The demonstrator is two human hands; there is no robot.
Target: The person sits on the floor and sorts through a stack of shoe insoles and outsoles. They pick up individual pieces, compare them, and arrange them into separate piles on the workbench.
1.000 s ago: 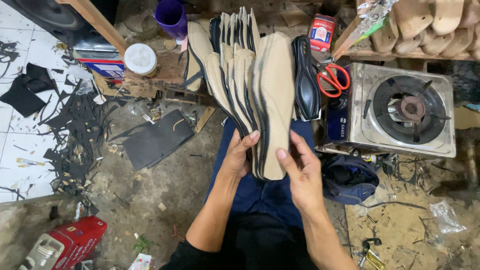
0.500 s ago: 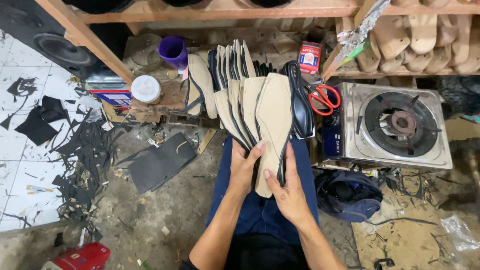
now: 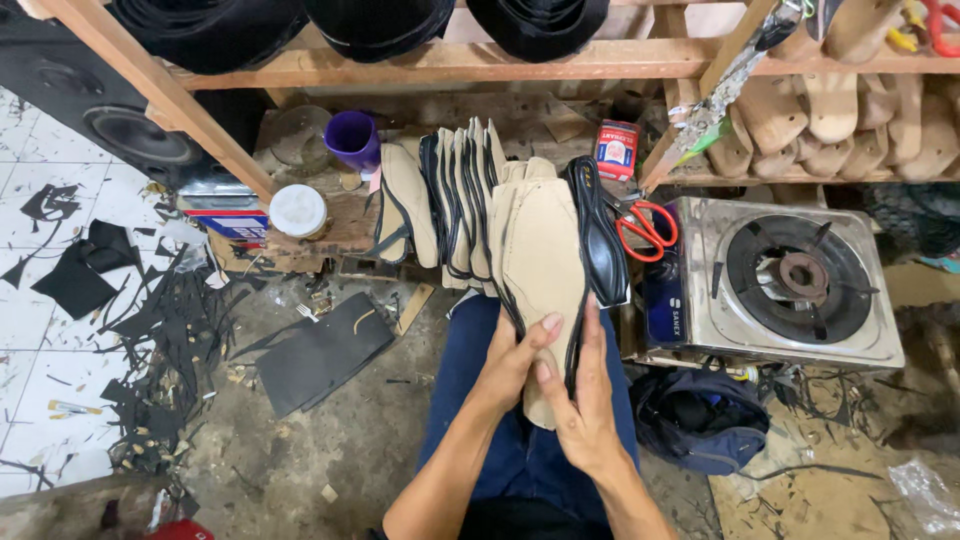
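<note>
Together both hands' fingers [image 3: 548, 325] grip the tan insole [image 3: 545, 265], toe pointing away.

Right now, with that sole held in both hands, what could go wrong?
1. The left hand and right hand pinch only the lower end of the tan sole; it might slip or flex out of the grip.
2. The row of soles leans upright just behind it; a nudge could topple them.
3. The red scissors lie close to the right, beside the gas stove, so a careless reach may catch the blades.
</note>
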